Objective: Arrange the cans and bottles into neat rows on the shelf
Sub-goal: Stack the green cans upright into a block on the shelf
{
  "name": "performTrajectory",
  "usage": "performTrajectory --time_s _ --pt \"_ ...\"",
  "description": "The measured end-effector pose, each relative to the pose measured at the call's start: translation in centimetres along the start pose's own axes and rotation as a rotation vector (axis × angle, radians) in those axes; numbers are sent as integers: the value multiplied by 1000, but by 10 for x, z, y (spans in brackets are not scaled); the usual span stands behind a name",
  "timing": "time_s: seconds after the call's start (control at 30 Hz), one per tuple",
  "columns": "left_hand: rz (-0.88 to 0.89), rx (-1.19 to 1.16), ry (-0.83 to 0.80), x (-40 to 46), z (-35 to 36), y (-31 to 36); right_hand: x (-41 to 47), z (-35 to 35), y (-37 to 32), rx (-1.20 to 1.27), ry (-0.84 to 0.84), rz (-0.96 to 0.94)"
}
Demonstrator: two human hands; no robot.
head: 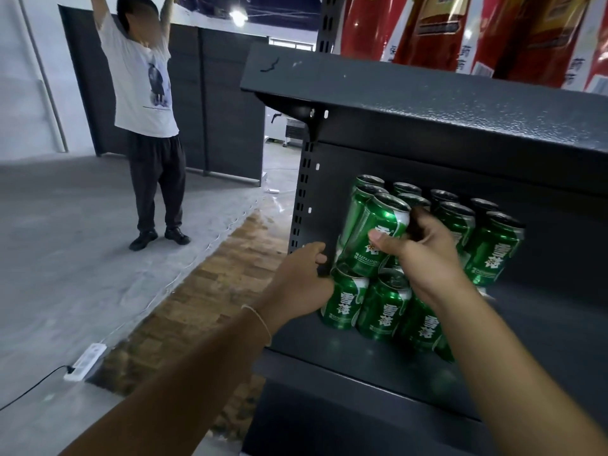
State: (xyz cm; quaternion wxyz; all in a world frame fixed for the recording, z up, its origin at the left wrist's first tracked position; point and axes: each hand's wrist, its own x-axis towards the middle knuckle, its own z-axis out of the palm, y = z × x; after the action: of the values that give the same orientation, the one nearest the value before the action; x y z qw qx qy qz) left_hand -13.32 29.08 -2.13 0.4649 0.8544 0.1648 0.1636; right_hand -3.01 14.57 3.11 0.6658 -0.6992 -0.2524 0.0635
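Your right hand (424, 248) grips a green beer can (371, 235) tilted above the front row. Your left hand (306, 278) rests curled at the shelf (362, 357) left edge, apparently steadying; contents hidden.

Bright ceiling lamp (238, 16) flared at top; shelf interior shadowed; glare noted on cans (378, 232); edges bent by wide-angle distortion.

Glossy green metal cans (381, 311), matt textured dark metal shelf (460, 106)
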Motion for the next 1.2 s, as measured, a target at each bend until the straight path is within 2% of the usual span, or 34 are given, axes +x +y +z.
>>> performTrajectory --time_s 0.17,0.4,0.93,1.2 --pt "-49 -96 -64 3 3 -7 1 12 2 -27 10 -28" --pt "-13 -140 -101 8 5 -11 2 20 5 -86 16 -60" --pt "-12 -170 -116 19 8 -22 2 18 10 -244 -8 -141" --pt "-11 -132 -120 15 5 -17 0 15 13 -245 -10 -152"
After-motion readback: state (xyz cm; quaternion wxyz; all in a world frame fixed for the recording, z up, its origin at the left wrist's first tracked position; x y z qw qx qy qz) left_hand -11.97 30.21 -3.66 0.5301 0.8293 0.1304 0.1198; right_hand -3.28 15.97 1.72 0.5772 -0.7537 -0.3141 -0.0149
